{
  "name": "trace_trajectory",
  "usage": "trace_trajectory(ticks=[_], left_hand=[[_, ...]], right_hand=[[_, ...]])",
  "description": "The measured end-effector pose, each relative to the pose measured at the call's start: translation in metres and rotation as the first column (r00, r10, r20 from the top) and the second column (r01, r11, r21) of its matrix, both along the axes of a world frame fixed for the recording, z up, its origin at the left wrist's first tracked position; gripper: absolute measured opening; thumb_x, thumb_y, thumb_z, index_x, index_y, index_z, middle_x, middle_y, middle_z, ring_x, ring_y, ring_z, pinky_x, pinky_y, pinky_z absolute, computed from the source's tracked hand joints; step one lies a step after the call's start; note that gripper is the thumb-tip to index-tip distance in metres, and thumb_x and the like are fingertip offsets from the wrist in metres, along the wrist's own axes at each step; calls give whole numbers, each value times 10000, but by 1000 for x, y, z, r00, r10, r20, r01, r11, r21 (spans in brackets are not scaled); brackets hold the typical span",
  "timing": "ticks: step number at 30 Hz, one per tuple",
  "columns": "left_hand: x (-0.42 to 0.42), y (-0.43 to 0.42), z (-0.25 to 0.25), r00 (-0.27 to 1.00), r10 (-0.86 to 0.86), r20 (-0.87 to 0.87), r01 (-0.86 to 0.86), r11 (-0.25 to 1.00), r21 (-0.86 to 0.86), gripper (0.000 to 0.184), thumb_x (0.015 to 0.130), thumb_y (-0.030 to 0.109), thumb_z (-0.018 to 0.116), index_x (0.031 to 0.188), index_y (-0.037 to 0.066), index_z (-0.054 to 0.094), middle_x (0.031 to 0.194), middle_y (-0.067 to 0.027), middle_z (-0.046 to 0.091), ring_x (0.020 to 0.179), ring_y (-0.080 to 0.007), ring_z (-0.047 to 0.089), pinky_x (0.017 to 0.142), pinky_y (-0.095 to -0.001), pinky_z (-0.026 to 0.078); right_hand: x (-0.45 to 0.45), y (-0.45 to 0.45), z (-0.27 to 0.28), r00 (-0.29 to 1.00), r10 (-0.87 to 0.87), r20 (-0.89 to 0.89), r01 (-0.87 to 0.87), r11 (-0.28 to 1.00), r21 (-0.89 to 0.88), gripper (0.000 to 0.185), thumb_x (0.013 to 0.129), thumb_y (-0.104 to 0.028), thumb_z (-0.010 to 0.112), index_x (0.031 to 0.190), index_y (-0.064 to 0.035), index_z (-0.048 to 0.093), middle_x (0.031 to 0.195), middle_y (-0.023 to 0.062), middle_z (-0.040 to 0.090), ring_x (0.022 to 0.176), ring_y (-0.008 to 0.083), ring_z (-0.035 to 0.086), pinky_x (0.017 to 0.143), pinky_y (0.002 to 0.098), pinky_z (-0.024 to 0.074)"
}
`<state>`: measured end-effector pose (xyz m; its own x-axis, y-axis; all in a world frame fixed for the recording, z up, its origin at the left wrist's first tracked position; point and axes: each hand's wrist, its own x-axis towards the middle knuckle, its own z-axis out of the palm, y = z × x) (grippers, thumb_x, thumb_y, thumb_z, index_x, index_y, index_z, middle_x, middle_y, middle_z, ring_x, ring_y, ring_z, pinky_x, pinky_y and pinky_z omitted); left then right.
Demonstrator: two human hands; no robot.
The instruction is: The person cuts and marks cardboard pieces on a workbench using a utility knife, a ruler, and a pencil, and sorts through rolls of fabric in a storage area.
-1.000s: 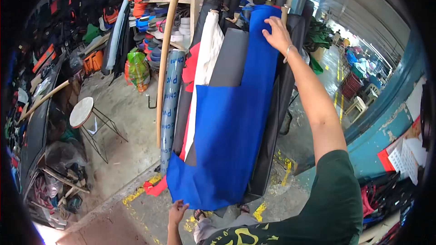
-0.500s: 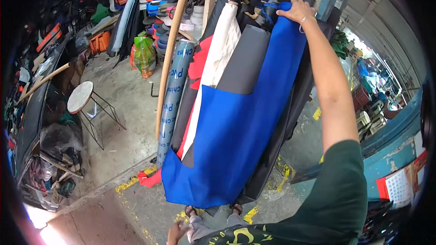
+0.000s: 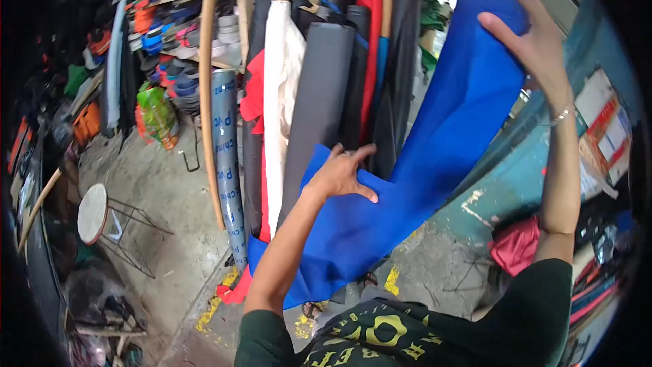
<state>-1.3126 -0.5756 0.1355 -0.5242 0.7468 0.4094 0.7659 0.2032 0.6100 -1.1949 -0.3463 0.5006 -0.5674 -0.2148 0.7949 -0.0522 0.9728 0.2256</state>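
Observation:
A roll of blue fabric [image 3: 448,115] leans across the view, its top end tilted to the right and a loose sheet hanging down to the floor. My right hand [image 3: 536,41] is wrapped round the top end of the roll, thumb on the near side. My left hand [image 3: 339,175] rests at the upper edge of the loose blue sheet with fingers spread, the thumb on the cloth. Just behind it stand a dark grey roll [image 3: 319,88] and a white roll [image 3: 277,95], both upright.
Behind are a red roll [image 3: 370,34], several dark rolls and a clear PVC roll [image 3: 227,143] beside a curved wooden pole [image 3: 206,95]. A round stool [image 3: 93,213] stands at left. A teal wall [image 3: 502,197] and a red bag [image 3: 515,245] are at right.
My right hand has pulled the blue roll's top to the right, away from the other rolls. My left hand has come up from below onto the blue cloth. The view has shifted right.

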Motion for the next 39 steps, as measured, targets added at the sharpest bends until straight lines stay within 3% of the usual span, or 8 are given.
trace_trajectory(ticks=[9, 12, 15, 17, 27, 29, 33, 39], left_hand=[[52, -15, -66, 977, -84, 196, 45, 980, 196, 294, 857, 288, 805, 964, 18, 757, 939, -189, 730, 895, -398, 698, 814, -449, 553], [71, -16, -36, 999, 37, -30, -27, 963, 269, 202, 873, 244, 774, 966, 65, 756, 893, -149, 709, 874, -374, 676, 771, -444, 536], [80, -24, -15, 997, 73, 0, -70, 963, 261, 184, 805, 147, 778, 961, 55, 749, 915, -133, 719, 899, -364, 678, 790, -453, 550], [94, -24, -7, 999, -49, -18, 52, 978, 202, 214, 742, 92, 770, 955, 73, 751, 895, -124, 708, 886, -359, 675, 788, -453, 548], [207, 21, 6, 828, -547, 123, 528, 835, 154, 189, 899, 258, 753, 943, 74, 734, 831, -126, 695, 837, -345, 688, 763, -439, 536], [211, 27, -34, 891, -405, 203, 304, 867, 395, 209, 880, 262, 785, 943, 70, 733, 830, -129, 700, 829, -347, 691, 781, -427, 537], [208, 7, -198, 932, -97, 350, 82, 995, 57, 780, 749, 427, 893, 1355, 45, 584, 1240, -137, 718, 1187, -347, 650, 1019, -510, 440], [222, -17, -445, 941, -44, 336, 279, 665, -693, 763, 803, 486, 818, 1478, 295, 517, 1287, -90, 711, 1233, -315, 653, 1046, -548, 460]], right_hand=[[45, 42, 39, 545, -817, 189, 807, 572, 148, 637, 929, -540, 664, 1243, 13, 702, 920, 238, 749, 968, 349, 747, 923, 410, 543], [64, 49, 16, 431, -902, 5, 888, 425, 177, 686, 1014, -648, 501, 1291, -48, 683, 1178, 142, 728, 1021, 261, 720, 874, 404, 589], [106, 41, 13, 888, -459, -38, 439, 868, -234, 650, 922, -558, 720, 1241, 9, 729, 930, 144, 780, 929, 212, 741, 885, 317, 546], [148, 92, 17, 989, -40, -141, -32, 881, -473, 607, 944, -495, 730, 1357, -52, 689, 1262, 151, 720, 1117, 192, 702, 991, 310, 520], [124, 53, 46, 931, -311, 193, 318, 948, -4, 661, 951, -513, 703, 1316, 36, 665, 1232, 203, 716, 1092, 268, 689, 980, 362, 514], [117, 40, 53, 913, -324, 248, 322, 946, 51, 674, 952, -517, 697, 1308, 54, 660, 1226, 214, 715, 1086, 283, 686, 978, 373, 513], [113, 23, 65, 900, -275, 337, 252, 961, 109, 701, 955, -524, 686, 1292, 89, 651, 1214, 235, 714, 1076, 313, 680, 973, 394, 511], [98, -58, 40, 749, -555, 364, 548, 826, 133, 769, 863, -592, 758, 1218, 88, 701, 1170, 240, 737, 1054, 317, 690, 979, 391, 509]])
